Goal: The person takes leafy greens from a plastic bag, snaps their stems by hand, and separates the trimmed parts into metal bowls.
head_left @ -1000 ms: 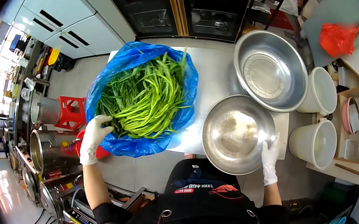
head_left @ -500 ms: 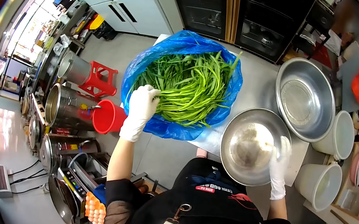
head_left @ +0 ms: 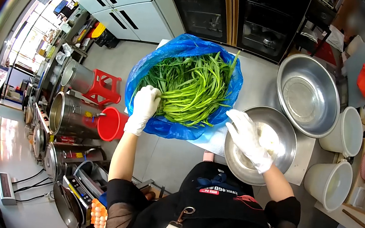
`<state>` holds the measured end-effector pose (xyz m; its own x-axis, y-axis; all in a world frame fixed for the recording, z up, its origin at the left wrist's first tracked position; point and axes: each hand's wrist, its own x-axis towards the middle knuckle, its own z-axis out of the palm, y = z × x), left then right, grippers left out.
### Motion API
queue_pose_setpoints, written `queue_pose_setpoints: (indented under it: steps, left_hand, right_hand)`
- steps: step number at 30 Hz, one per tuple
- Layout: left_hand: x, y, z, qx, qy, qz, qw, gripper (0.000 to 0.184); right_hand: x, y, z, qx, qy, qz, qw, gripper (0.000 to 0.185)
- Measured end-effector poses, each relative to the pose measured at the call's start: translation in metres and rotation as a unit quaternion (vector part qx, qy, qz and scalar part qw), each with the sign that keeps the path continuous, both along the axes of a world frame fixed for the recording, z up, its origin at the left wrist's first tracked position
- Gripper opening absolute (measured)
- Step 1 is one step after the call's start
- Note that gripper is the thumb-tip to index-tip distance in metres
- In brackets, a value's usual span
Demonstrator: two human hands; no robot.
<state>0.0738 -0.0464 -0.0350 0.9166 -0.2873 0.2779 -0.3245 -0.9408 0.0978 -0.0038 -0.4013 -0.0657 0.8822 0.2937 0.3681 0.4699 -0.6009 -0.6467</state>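
Our gloved right hand (head_left: 249, 140) spreads open and empty over a metal bowl (head_left: 282, 166); our left hand (head_left: 143, 109) curls at the greens (head_left: 197, 93), though we cannot tell whether it grips any. They fill a blue bag (head_left: 164, 130) on the table (head_left: 257, 80), before dark cabinets (head_left: 269, 17).

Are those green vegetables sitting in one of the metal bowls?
No, the green vegetables lie inside the open blue bag, with the left hand at their edge.
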Motion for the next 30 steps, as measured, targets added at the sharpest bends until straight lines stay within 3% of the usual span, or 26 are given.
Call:
queue_pose_setpoints:
  steps: [4, 6, 8, 12, 16, 17, 19, 21, 24, 26, 30]
  left_hand:
    - [-0.016, -0.024, 0.027, -0.086, -0.093, -0.004, 0.992, 0.007]
    - [-0.031, -0.033, 0.026, -0.056, 0.038, -0.024, 0.997, 0.009]
    - [-0.042, -0.044, 0.016, -0.025, 0.026, -0.086, 0.996, 0.014]
    - [-0.041, -0.048, -0.007, -0.019, 0.007, -0.06, 0.998, 0.013]
    - [-0.043, -0.045, 0.019, -0.04, -0.018, -0.059, 0.997, 0.009]
    - [-0.045, -0.044, 0.027, -0.037, -0.016, -0.036, 0.999, 0.009]
    - [-0.044, -0.043, 0.043, -0.066, -0.039, -0.026, 0.997, 0.011]
    - [-0.042, -0.038, 0.051, -0.087, -0.067, -0.018, 0.994, 0.014]
    - [-0.037, -0.032, 0.065, -0.126, -0.107, -0.004, 0.986, 0.017]
    - [-0.036, -0.032, 0.085, -0.067, -0.159, -0.019, 0.985, 0.015]
    - [-0.043, -0.026, 0.115, -0.181, -0.216, -0.009, 0.959, 0.021]
  right_hand:
    - [0.023, 0.018, 0.001, 0.013, -0.024, 0.016, 1.0, 0.029]
    - [0.023, 0.022, -0.001, 0.032, -0.004, 0.018, 0.999, 0.029]
    - [0.016, 0.021, -0.006, 0.017, -0.004, 0.015, 1.0, 0.029]
    - [-0.008, -0.015, -0.039, -0.102, -0.01, -0.044, 0.994, 0.03]
    - [-0.045, -0.082, -0.091, -0.301, 0.05, -0.172, 0.936, 0.052]
    - [-0.056, -0.101, -0.112, -0.331, 0.101, -0.172, 0.922, 0.069]
    - [-0.077, -0.119, -0.106, -0.358, 0.19, -0.19, 0.894, 0.075]
    - [-0.098, -0.134, -0.11, -0.371, 0.241, -0.209, 0.872, 0.082]
    - [-0.116, -0.154, -0.118, -0.333, 0.204, -0.231, 0.891, 0.078]
    - [-0.12, -0.162, -0.125, -0.316, 0.193, -0.254, 0.893, 0.07]
    - [-0.121, -0.173, -0.117, -0.32, 0.221, -0.239, 0.89, 0.073]
